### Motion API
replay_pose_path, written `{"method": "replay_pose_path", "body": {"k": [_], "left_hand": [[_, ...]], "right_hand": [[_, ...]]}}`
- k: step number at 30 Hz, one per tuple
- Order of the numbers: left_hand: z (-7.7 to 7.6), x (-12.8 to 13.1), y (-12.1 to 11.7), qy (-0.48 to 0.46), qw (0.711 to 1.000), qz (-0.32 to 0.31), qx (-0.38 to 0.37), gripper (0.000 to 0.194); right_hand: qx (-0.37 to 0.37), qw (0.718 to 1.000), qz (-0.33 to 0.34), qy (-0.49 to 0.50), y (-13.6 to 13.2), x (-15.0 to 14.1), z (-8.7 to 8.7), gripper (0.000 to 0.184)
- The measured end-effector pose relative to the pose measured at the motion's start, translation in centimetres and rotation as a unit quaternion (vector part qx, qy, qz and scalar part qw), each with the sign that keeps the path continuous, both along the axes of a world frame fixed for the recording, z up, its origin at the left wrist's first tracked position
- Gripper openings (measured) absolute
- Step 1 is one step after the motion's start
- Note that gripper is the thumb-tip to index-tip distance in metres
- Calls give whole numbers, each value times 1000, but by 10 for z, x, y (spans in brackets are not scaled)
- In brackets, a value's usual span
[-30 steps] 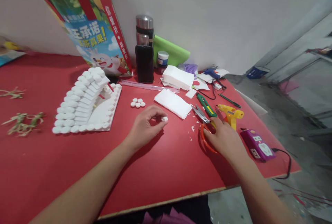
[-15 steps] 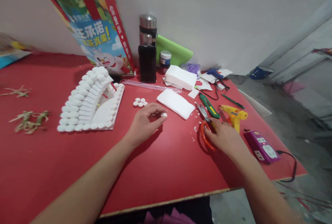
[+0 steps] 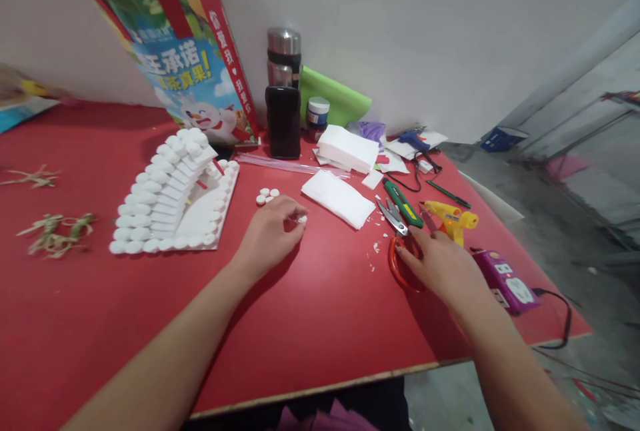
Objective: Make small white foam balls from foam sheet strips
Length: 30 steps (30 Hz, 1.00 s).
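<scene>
My left hand (image 3: 273,234) is closed in a pinch on a small white disc (image 3: 302,219), just above the red table. Beside its knuckles lie several more white discs (image 3: 267,196), partly covered by the hand. My right hand (image 3: 440,261) rests over the red handles of the scissors (image 3: 397,221), thumb and forefinger apart, the other fingers hidden under the palm. The scissors lie on the table, blades pointing away. A green utility knife (image 3: 403,202) and a yellow glue gun (image 3: 453,219) lie just beyond the right hand.
A white stepped model edged with discs (image 3: 165,194) stands left. Folded white paper (image 3: 339,198) lies centrally among scraps. Behind are a phone (image 3: 283,123), a flask (image 3: 284,44) and a printed bag (image 3: 175,71). A purple power strip (image 3: 505,281) with a cord sits right.
My left hand has moved left with the disc, toward the small group of discs, and now covers part of it. The scissors' handles have turned slightly and my right hand's fingers have loosened.
</scene>
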<state>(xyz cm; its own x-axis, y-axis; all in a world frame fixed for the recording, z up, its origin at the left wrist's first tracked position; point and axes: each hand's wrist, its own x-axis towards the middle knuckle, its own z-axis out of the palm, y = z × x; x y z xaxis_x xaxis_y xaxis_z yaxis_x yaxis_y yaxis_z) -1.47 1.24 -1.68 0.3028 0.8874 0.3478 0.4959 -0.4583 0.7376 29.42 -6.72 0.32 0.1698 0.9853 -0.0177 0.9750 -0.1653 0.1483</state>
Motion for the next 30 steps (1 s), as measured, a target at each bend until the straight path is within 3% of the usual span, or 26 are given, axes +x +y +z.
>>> {"method": "replay_pose_path", "body": {"k": [3, 6, 8, 10, 11, 13, 16, 23, 30], "left_hand": [[2, 5, -6, -20, 999, -32, 4, 23], [5, 11, -13, -43, 998, -42, 20, 37], [5, 13, -16, -53, 997, -44, 40, 42], [4, 15, -18, -60, 995, -49, 55, 47], [4, 15, -18, -64, 995, -54, 60, 48], [3, 15, -18, -70, 994, -62, 60, 50], [3, 16, -19, -70, 994, -69, 54, 53], [1, 19, -20, -60, 994, -74, 48, 52], [-1, 19, -18, -66, 996, -63, 23, 49]], "right_hand": [[47, 997, 44, 31, 0, -12, 16, 38], [110, 960, 89, 242, 10, -42, 35, 34], [20, 895, 106, 434, 23, -67, 41, 33], [-139, 790, 85, 591, 36, -89, 37, 38], [-168, 747, 63, 641, 42, -97, 33, 42], [-175, 676, 28, 715, 50, -108, 21, 47], [-148, 622, -12, 769, 54, -111, 4, 52], [-91, 601, -19, 794, 52, -113, -11, 49], [-26, 609, -33, 792, 51, -122, -18, 52]]}}
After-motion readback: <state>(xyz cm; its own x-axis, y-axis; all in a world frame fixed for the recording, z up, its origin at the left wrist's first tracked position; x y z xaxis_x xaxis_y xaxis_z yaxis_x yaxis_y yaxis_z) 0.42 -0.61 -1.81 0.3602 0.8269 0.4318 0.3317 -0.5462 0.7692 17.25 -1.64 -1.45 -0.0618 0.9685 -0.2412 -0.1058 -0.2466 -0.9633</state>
